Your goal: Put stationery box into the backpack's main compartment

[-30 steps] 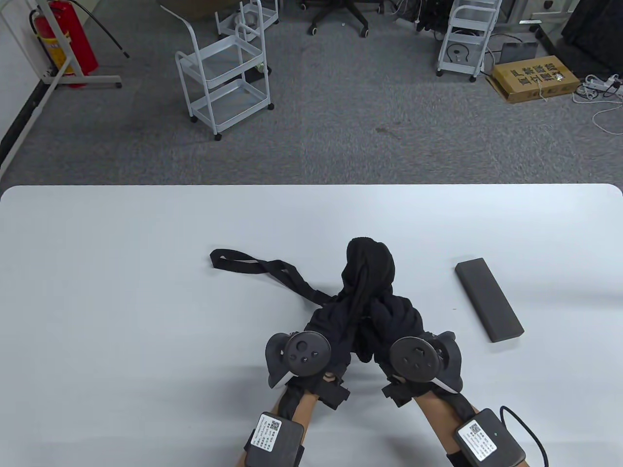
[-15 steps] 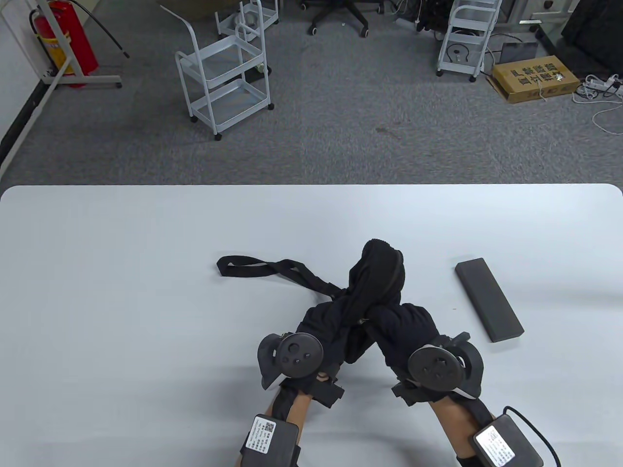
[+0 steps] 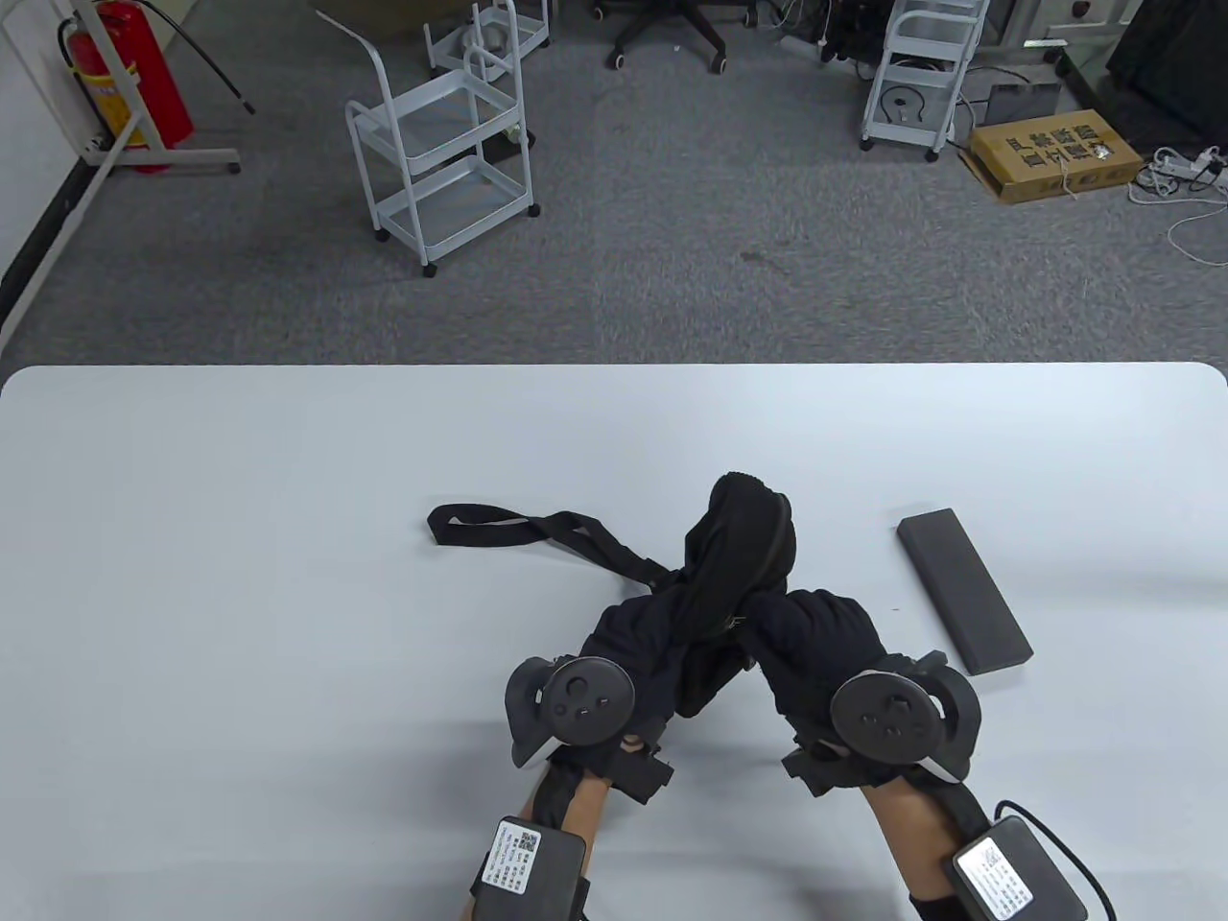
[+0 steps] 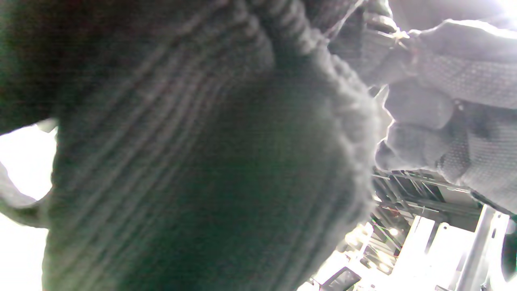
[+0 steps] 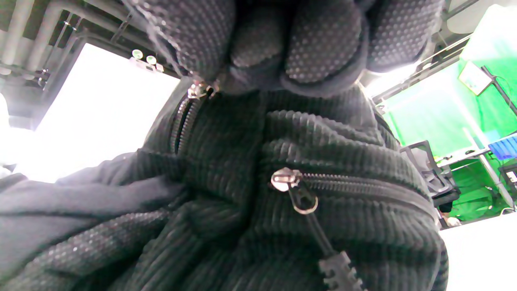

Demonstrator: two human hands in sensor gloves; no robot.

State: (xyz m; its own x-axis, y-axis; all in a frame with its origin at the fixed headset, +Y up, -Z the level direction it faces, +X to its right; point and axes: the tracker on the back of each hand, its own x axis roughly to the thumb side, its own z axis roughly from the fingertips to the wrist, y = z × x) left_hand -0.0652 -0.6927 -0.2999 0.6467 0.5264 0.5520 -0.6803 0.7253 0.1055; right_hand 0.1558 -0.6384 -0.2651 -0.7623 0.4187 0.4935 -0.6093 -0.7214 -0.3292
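Note:
A small black corduroy backpack lies crumpled at the table's middle, one strap trailing left. My left hand grips its near left fabric, which fills the left wrist view. My right hand pinches the main zipper pull at the bag's near right. The right wrist view shows my fingertips closed over it and a second zipper pull on a shut pocket below. The dark grey stationery box lies flat on the table to the right of the bag, untouched.
The white table reaches to the far edge. Beyond it on the grey floor stand white carts, a cardboard box and a red fire extinguisher.
My right hand has slid right and toward me along the bag, drawing the zipper. The bag's top has tipped to the right and the strap has shifted slightly right.

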